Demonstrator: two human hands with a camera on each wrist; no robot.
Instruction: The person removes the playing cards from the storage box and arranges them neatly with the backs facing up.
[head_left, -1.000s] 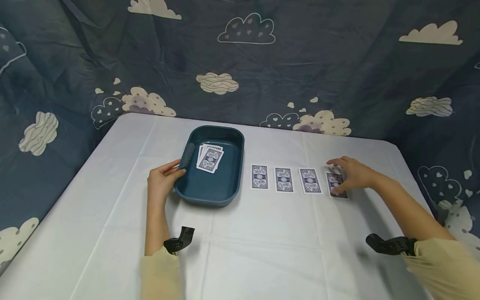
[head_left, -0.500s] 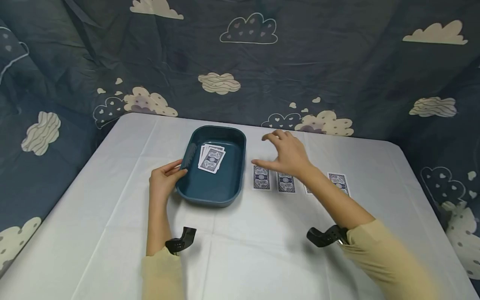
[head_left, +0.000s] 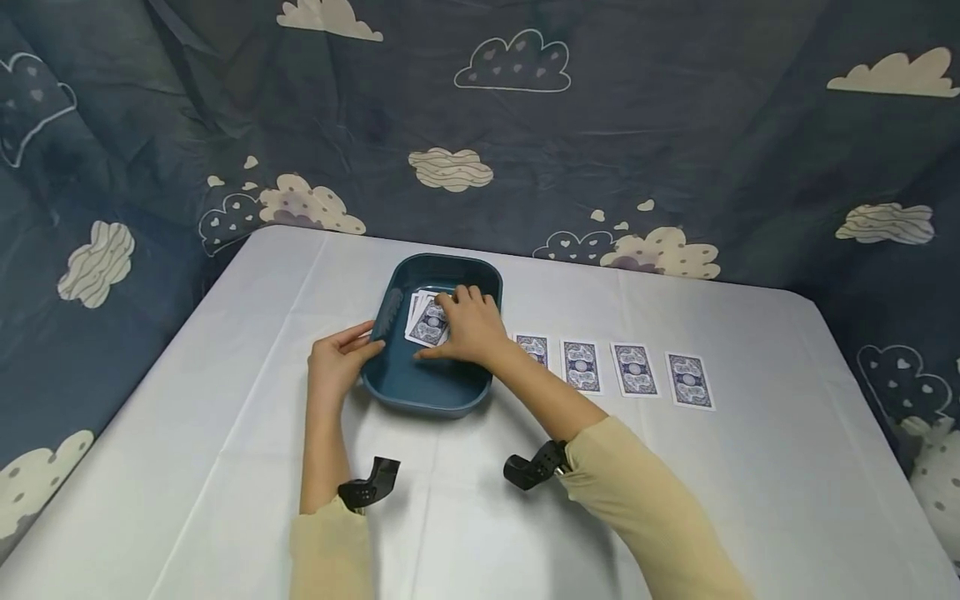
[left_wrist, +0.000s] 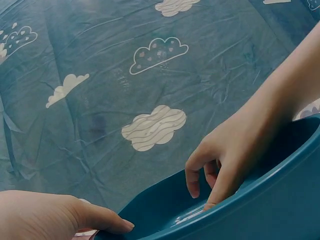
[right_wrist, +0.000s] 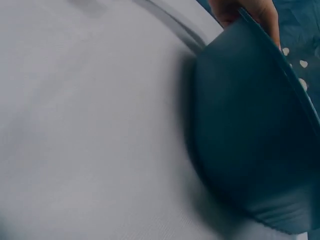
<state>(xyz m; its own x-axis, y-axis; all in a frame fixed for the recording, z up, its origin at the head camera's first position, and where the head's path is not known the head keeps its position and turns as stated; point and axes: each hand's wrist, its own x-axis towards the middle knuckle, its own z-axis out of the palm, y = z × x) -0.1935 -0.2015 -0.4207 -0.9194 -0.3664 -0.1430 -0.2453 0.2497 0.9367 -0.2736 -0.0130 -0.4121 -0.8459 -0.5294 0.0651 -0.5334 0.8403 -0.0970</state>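
Observation:
A dark blue-green plastic tray [head_left: 420, 387] stands on the white-covered table, with a small loose pile of playing cards [head_left: 427, 325] face down inside. My left hand [head_left: 334, 364] pinches its left rim, thumb inside the wall; the left wrist view shows this thumb [left_wrist: 112, 220] on the edge. Reaching over the tray's right side, my right hand [head_left: 472, 329] has its fingers spread and bent downward at the pile, covering part of it. In the left wrist view these fingers [left_wrist: 192, 175] dip inside the tray, with nothing visible between finger and thumb.
Several face-down cards [head_left: 581, 367] with blue patterned backs lie in a row right of the tray, the leftmost partly behind my right wrist. A dark cloud-print curtain [head_left: 510, 150] hangs behind the table. The right wrist view shows mostly the tray's outer wall [right_wrist: 250, 120] and the white tablecloth [right_wrist: 90, 140].
My right hand has left the rightmost card, swept left over the row and come over the pile in the tray. The row cards stay put. My left hand keeps hold of the rim.

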